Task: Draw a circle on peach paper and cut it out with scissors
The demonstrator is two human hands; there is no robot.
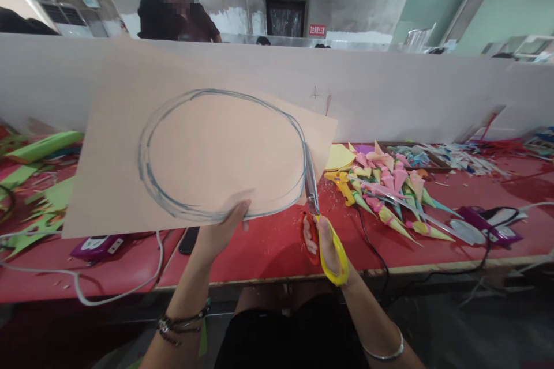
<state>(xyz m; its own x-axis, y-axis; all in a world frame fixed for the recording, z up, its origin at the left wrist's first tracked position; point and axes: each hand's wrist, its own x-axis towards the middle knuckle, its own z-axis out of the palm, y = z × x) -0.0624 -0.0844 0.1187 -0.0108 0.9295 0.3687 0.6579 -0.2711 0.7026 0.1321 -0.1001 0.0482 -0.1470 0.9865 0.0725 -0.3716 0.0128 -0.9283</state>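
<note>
My left hand (223,230) grips the lower edge of a large tan sheet of cardboard (225,150), thumb in front and the other fingers mostly behind it. A rough oval in dark marker is drawn on the sheet, its line doubled on the left side. Scissors (312,195) with one yellow and one red handle loop are in my right hand (322,239), its fingers through the loops. Their blades point up and lie along the right end of the oval, where the lower right edge of the sheet is cut away.
On the red table (268,253) a pile of pink, yellow and green paper cones (393,184) lies right, beside a yellow glue gun (341,184). Purple boxes (97,248) with cables sit at both sides. Green paper scraps (43,207) lie left. A white partition (389,92) rises behind; a person (177,11) is beyond it.
</note>
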